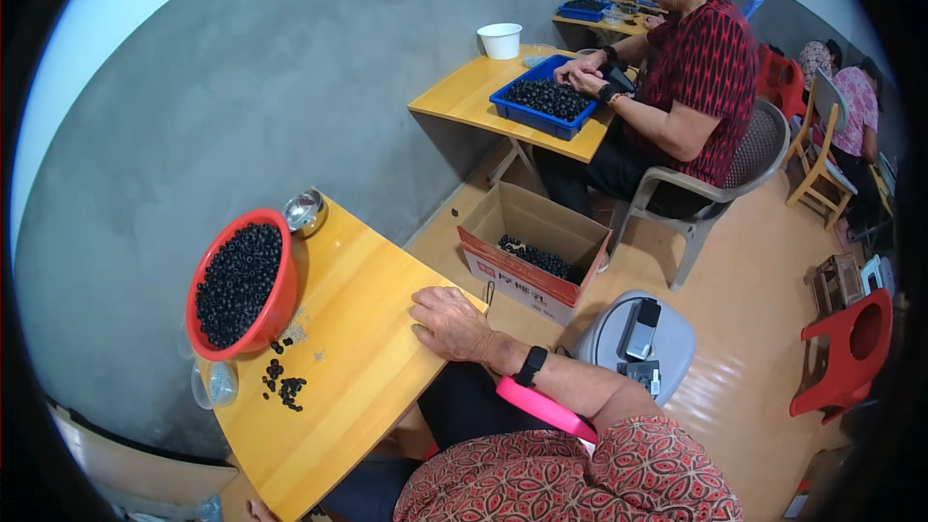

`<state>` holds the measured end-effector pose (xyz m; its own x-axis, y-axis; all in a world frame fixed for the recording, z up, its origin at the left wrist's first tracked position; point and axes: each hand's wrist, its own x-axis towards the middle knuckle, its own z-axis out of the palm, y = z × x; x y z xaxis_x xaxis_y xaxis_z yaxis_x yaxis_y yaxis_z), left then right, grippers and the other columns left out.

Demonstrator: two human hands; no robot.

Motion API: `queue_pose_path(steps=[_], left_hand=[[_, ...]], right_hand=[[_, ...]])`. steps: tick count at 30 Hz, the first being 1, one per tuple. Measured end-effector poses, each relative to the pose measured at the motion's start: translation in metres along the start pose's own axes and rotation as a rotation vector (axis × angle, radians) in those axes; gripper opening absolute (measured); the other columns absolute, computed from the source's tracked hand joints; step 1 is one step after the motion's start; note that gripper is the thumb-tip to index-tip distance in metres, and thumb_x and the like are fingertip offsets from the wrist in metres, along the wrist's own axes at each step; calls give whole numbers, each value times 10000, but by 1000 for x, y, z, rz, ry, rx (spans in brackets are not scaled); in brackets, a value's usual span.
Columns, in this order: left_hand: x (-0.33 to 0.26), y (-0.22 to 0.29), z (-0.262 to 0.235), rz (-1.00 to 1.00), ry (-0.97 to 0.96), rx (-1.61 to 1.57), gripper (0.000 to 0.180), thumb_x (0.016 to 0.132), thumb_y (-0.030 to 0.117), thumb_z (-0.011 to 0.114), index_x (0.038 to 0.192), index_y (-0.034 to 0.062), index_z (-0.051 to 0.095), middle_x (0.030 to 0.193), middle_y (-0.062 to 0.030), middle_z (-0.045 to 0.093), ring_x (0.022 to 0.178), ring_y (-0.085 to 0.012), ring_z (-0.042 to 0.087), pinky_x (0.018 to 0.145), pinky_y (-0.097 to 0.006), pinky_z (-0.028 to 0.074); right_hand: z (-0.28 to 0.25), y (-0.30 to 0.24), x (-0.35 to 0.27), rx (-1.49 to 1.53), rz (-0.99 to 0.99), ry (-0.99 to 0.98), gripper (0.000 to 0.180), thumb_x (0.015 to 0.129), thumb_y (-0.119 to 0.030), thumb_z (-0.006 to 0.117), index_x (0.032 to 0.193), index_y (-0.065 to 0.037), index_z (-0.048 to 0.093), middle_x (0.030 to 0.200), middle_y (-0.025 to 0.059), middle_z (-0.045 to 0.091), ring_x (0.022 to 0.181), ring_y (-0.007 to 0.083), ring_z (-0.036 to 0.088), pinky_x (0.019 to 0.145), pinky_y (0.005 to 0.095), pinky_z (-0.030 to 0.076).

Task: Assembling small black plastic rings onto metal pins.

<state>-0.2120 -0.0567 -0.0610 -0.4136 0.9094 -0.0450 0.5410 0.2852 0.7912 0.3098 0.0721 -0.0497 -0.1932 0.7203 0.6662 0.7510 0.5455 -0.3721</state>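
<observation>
My right hand [447,322] rests palm down on the near right corner of the yellow wooden table [348,377], fingers slightly bent and apart. A dark band circles that wrist. Of my left hand [259,510] just a small part shows beyond the table's edge at the bottom; its fingers are mostly hidden. Across the table, a red bowl [287,280] is heaped with small black ring-like parts [237,285]. Several loose black pieces [283,387] and tiny pale bits [298,327] lie beside it. A metal bowl [304,213] and a clear plastic cup [215,383] stand near the red bowl.
An open cardboard box [532,256] holding black parts stands on the floor. Behind it a person [691,87] works over a blue tray [546,106] of black parts. A grey stool [619,333] carries small devices. A red stool [846,358] lies at right.
</observation>
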Motion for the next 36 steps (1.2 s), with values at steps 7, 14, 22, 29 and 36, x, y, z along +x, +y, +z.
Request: queue_pose_path(steps=[7, 14, 22, 29, 36], left_hand=[[-25, -17, -14, -115, -71, -70, 504, 1014, 413, 439, 1237, -31, 523, 1085, -160, 647, 954, -267, 627, 850, -378, 493], [-56, -36, -40, -236, -134, -128, 496, 1006, 406, 457, 1249, -20, 526, 1111, -153, 644, 981, -262, 622, 876, -375, 484], [-72, -42, -40, -339, -240, -211, 489, 998, 399, 478, 1263, -9, 530, 1139, -145, 640, 1011, -256, 616, 905, -372, 475], [-113, -50, -64, -499, -301, -238, 484, 990, 392, 495, 1275, 2, 532, 1165, -139, 637, 1037, -251, 610, 931, -370, 467], [-162, -55, -84, -666, -294, -316, 482, 983, 385, 513, 1287, 12, 535, 1190, -132, 633, 1063, -246, 605, 956, -368, 459]], right_hand=[[-1, 3, 1, -10, -1, 0, 157, 821, -164, 608, 892, -24, 606, 1061, 148, 580, 1092, 307, 540, 936, 431, 422], [-2, 2, 2, -15, 22, -64, 214, 826, -173, 631, 979, -24, 631, 1140, 149, 591, 1131, 322, 539, 968, 442, 416], [0, -1, -2, 5, 24, -53, 214, 822, -166, 631, 975, -17, 629, 1134, 149, 590, 1120, 313, 541, 969, 434, 414], [1, -1, 1, 18, 12, -46, 206, 818, -163, 631, 964, -17, 628, 1134, 150, 597, 1119, 314, 549, 976, 433, 416], [-6, 6, 2, -5, 8, 26, 173, 776, -157, 642, 892, -34, 604, 1034, 145, 576, 1081, 321, 541, 937, 434, 422]])
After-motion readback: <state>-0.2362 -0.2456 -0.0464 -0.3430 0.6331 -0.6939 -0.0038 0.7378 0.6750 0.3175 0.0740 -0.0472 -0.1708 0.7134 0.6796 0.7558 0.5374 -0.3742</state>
